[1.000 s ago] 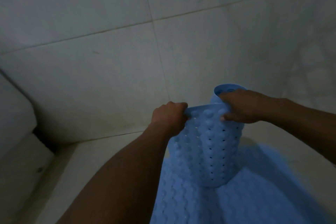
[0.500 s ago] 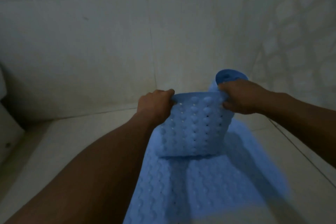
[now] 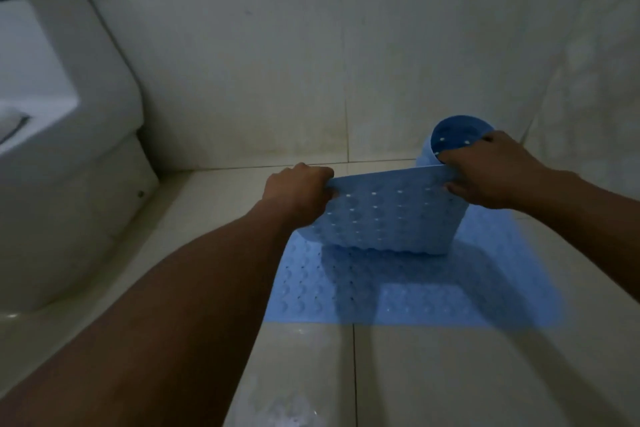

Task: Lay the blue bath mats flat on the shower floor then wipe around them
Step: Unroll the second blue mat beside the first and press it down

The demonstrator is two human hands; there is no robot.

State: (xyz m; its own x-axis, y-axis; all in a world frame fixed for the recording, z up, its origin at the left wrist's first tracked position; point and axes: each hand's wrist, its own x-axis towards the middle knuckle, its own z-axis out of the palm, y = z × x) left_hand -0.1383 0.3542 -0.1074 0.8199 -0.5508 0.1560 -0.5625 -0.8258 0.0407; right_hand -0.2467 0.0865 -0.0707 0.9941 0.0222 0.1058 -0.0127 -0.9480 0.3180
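Both hands grip a blue bath mat's raised far edge: left hand fingers closed at left, right hand at right; its near half lies on the shower floor beside a toilet.

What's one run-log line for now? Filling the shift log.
left hand: grips mat edge | right hand: grips mat edge | blue mat: part flat, far end raised

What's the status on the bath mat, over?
Left hand, right hand gripping blue bath mat. Near half flat, far end curled. Toilet left, clear.
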